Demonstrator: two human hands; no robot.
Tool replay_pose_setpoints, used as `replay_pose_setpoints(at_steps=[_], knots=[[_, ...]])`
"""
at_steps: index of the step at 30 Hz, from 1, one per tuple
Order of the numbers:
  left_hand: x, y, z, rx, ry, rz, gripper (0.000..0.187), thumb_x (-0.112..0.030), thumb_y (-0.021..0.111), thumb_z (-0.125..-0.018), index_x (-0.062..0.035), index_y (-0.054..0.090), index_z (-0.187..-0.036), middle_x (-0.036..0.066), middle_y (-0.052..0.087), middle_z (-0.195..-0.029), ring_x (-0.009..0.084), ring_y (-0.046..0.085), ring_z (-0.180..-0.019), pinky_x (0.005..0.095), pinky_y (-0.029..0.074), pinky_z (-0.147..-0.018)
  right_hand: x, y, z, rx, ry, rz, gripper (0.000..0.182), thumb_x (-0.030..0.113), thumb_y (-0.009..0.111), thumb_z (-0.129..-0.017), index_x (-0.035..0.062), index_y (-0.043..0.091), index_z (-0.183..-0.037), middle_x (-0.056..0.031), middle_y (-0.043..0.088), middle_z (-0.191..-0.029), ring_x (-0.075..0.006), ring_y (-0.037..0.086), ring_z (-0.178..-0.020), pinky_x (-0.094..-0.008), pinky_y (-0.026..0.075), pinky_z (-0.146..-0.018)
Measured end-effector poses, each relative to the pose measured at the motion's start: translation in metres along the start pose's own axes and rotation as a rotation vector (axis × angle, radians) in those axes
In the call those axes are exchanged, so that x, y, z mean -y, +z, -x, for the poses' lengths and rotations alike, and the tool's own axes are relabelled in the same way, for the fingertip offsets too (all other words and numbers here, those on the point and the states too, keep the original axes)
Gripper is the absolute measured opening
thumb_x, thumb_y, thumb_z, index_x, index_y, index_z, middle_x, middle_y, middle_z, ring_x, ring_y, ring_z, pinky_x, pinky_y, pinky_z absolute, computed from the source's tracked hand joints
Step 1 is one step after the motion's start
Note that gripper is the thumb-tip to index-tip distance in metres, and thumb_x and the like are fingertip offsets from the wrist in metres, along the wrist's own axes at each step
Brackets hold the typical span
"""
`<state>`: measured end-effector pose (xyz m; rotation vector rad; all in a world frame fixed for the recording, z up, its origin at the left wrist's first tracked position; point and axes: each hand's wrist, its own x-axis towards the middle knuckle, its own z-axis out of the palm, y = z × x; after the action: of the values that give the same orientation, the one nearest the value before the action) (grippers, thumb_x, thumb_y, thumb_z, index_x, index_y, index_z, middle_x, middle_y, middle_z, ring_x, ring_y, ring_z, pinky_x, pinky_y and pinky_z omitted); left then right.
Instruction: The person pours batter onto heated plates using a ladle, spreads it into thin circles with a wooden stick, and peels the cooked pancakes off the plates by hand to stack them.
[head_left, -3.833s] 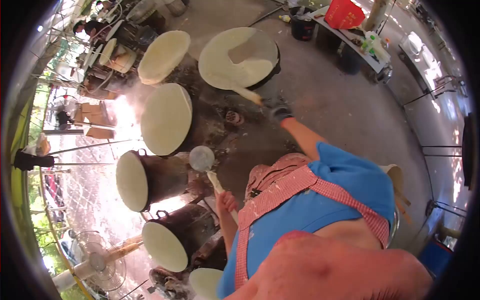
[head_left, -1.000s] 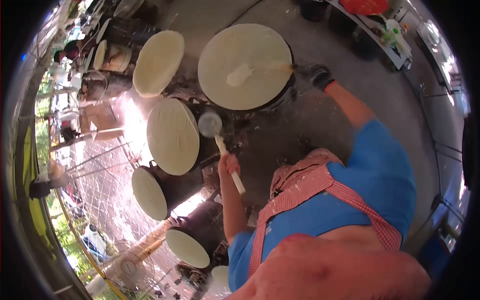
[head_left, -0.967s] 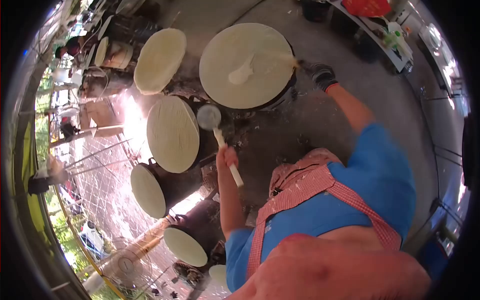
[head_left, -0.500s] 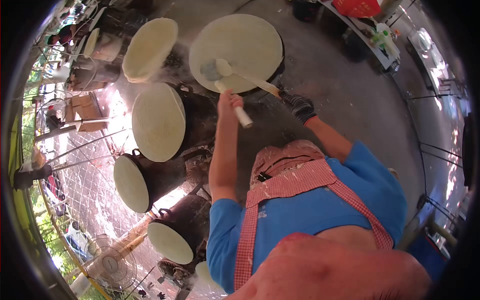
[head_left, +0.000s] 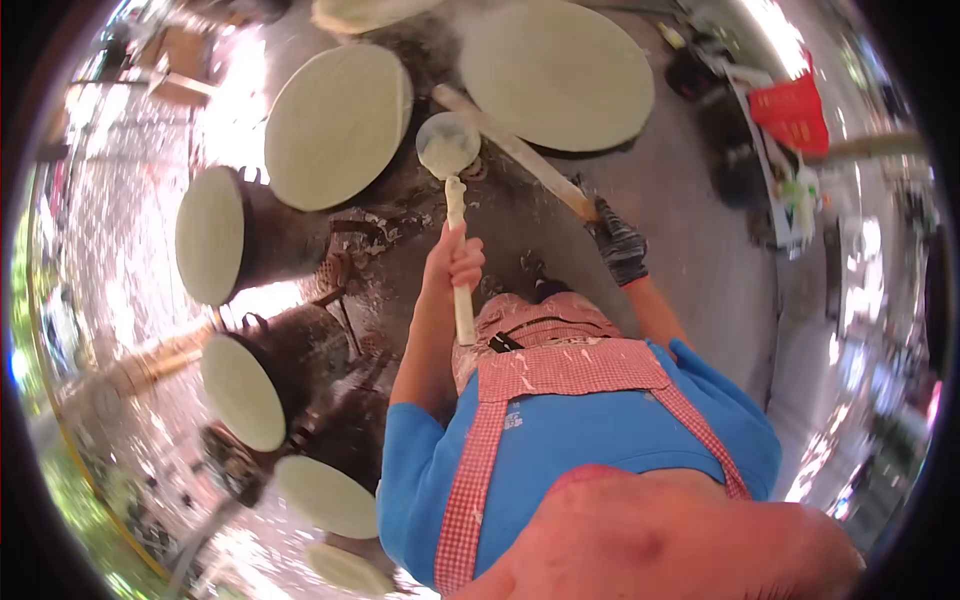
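Note:
My left hand [head_left: 453,262], bare, is wrapped round the pale handle of a ladle [head_left: 448,150], whose round bowl points away from me and holds some whitish liquid. My right hand [head_left: 620,245], in a dark striped glove with a red cuff, grips the near end of a long flat wooden stick [head_left: 525,155]. The stick slants up to the left, its far end just beyond the ladle bowl. Behind it lies the largest pale round sheet [head_left: 560,75], on a wide round cooking surface. Another pale round sheet [head_left: 340,125] is left of the ladle.
More dark drums topped with pale rounds [head_left: 210,235] [head_left: 243,392] curve down my left side. A pale round [head_left: 327,497] sits near my left elbow. At the right stands a table with a red bag [head_left: 790,115] and a green-and-white bottle [head_left: 800,195]. Grey floor [head_left: 705,270] lies between.
The ladle has come back from over the largest round toward my body. The stick has swung back with it, and the whole view has shifted, with the rounds now higher in it.

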<state>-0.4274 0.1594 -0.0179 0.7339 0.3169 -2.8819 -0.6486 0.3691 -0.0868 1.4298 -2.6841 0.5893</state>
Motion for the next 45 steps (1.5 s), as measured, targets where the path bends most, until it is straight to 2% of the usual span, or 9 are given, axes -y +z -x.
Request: replay_pose_setpoints(at_steps=[4,8,12,14,19,28,34,41,45], knots=[[0.033,-0.041,0.027,-0.373,0.29,-1.004,0.05,-0.012,0.046,-0.083,-0.0292,0.025,-0.125,-0.002,0.029,-0.051,0.0046,0.025,-0.033,0.0174,0.021,-0.028,-0.019,0.006,-0.031,0.203,0.286,-0.221,0.039,0.036,0.05,-0.078,0.0157,0.051,-0.112,-0.0158,0.059,-0.087,-0.0319,0.057,-0.075,-0.0371,0.044,-0.064],[0.045,-0.086,0.034,-0.23,-0.076,0.424,0.035,-0.025,0.042,-0.087,-0.0239,0.037,-0.121,-0.002,0.028,-0.05,0.0067,0.023,-0.033,0.0192,0.022,-0.027,-0.028,0.021,-0.073,0.372,0.218,-0.277,0.039,0.036,0.05,-0.078,0.0145,0.052,-0.111,-0.0173,0.058,-0.09,-0.0314,0.056,-0.081,-0.0373,0.043,-0.071],[0.077,-0.078,0.073,0.148,-0.007,0.592,0.032,-0.032,0.036,-0.089,-0.0045,0.048,-0.1,-0.001,0.026,-0.047,0.0086,0.027,-0.034,0.0197,0.025,-0.028,-0.018,0.028,-0.092,0.414,0.222,-0.546,0.036,0.03,0.054,-0.079,0.0075,0.054,-0.107,-0.0147,0.06,-0.089,-0.0236,0.059,-0.081,-0.0307,0.043,-0.071],[0.078,-0.092,0.08,0.73,0.147,0.021,0.036,-0.035,0.033,-0.09,-0.0035,0.05,-0.09,-0.001,0.027,-0.049,0.0082,0.029,-0.035,0.0201,0.027,-0.029,-0.004,0.022,-0.108,0.406,0.172,-0.24,0.04,0.035,0.05,-0.078,0.0116,0.052,-0.11,-0.0162,0.058,-0.094,-0.0317,0.055,-0.085,-0.0388,0.042,-0.075],[-0.004,-0.103,0.086,0.103,0.231,0.551,0.034,-0.036,0.038,-0.088,-0.0066,0.044,-0.072,-0.002,0.027,-0.049,0.0058,0.023,-0.032,0.0199,0.021,-0.026,0.029,0.0,-0.113,0.366,-0.038,-0.032,0.036,0.031,0.051,-0.079,0.0133,0.052,-0.11,-0.016,0.058,-0.094,-0.0318,0.056,-0.083,-0.0377,0.043,-0.071],[-0.02,-0.069,0.158,0.077,0.917,-0.06,0.012,-0.024,0.037,-0.089,-0.0187,0.043,-0.098,-0.002,0.029,-0.053,0.0062,0.026,-0.034,0.0174,0.024,-0.026,0.075,0.007,-0.149,0.518,-0.326,-0.023,0.04,0.033,0.054,-0.075,0.015,0.051,-0.111,-0.0156,0.058,-0.092,-0.0308,0.056,-0.081,-0.0392,0.044,-0.07],[-0.041,-0.123,0.181,0.079,0.563,0.503,0.032,-0.027,0.048,-0.084,-0.0094,0.033,-0.062,-0.003,0.03,-0.049,0.0058,0.028,-0.034,0.0195,0.023,-0.029,0.148,0.041,-0.186,0.494,-0.528,0.15,0.036,0.029,0.058,-0.068,0.0127,0.054,-0.099,-0.0123,0.06,-0.078,-0.0269,0.058,-0.076,-0.0405,0.043,-0.065],[-0.033,-0.14,0.213,0.127,0.48,0.624,0.035,-0.029,0.047,-0.085,-0.0081,0.033,-0.061,-0.003,0.028,-0.048,0.0058,0.028,-0.035,0.0196,0.022,-0.029,0.275,0.143,-0.24,0.077,-0.991,0.048,0.031,0.024,0.057,-0.064,0.0112,0.054,-0.092,-0.0117,0.055,-0.092,-0.0285,0.057,-0.076,-0.041,0.043,-0.07],[-0.042,-0.152,0.223,0.218,0.437,0.66,0.038,-0.032,0.043,-0.086,-0.009,0.032,-0.059,-0.003,0.027,-0.047,0.0071,0.028,-0.036,0.0208,0.024,-0.032,0.304,0.155,-0.284,0.341,-1.24,0.147,0.012,0.018,0.051,-0.07,0.0111,0.055,-0.08,-0.0088,0.059,-0.075,-0.029,0.058,-0.067,-0.0389,0.045,-0.062]])
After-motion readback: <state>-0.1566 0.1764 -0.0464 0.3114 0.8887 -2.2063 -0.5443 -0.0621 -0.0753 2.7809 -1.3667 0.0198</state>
